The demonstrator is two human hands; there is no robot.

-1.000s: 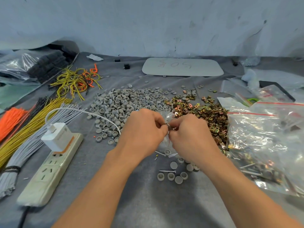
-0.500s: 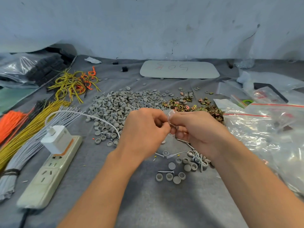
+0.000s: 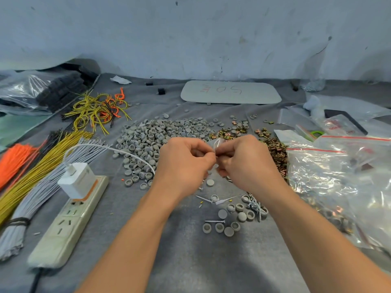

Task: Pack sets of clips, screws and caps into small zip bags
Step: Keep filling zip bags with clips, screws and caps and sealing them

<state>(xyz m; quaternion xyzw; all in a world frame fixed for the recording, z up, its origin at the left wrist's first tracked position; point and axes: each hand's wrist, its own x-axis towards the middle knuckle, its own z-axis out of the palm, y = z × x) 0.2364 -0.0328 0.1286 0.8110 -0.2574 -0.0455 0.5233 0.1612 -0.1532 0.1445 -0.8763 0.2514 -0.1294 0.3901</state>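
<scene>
My left hand (image 3: pixel 186 161) and my right hand (image 3: pixel 246 160) meet at the table's middle, fingertips together, pinching a small clear zip bag (image 3: pixel 218 143) between them. Most of the bag is hidden by the fingers. Behind my hands spreads a wide pile of grey caps (image 3: pixel 156 134). A heap of brass clips (image 3: pixel 275 149) lies to the right of it. Closer to me, several loose grey caps (image 3: pixel 229 220) and a few silver screws (image 3: pixel 255 205) lie on the grey cloth.
A white power strip (image 3: pixel 63 225) with a charger (image 3: pixel 77 179) lies at the left, beside bundles of grey, yellow and orange wires (image 3: pixel 31 166). Large clear bags (image 3: pixel 342 187) with hardware fill the right side. A white board (image 3: pixel 231 92) lies at the back.
Both hands have kept pinching the small bag and lifted slightly away from the table. The view shifted, so the loose caps and screws now show below my right wrist.
</scene>
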